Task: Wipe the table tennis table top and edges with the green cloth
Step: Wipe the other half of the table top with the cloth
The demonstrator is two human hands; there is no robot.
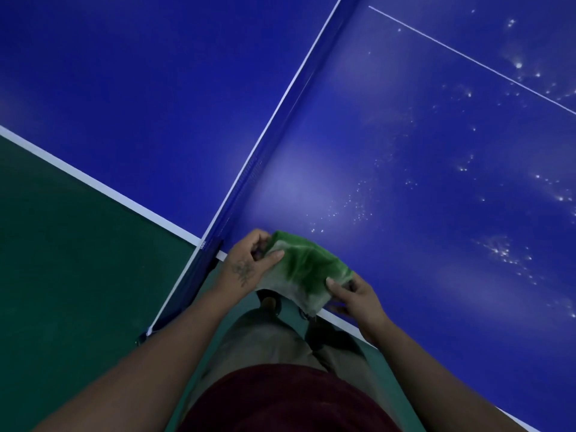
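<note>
Blue speckled tabletop [436, 151], green floor [62, 244], one net [280, 110]; your left hand [246, 263] and right hand [355, 294] pinch one green cloth [305, 269].

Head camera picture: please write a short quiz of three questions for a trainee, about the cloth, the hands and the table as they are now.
1. True or false: only the left hand holds the green cloth.
2. On which side of the net, as the picture shows it, do the white specks lie on the table? A) left B) right C) both sides
3. Fill in: the cloth is held over the table's near ____, close to the net.
Key: 1. False: the right hand pinches it too. 2. B. 3. edge.
</note>
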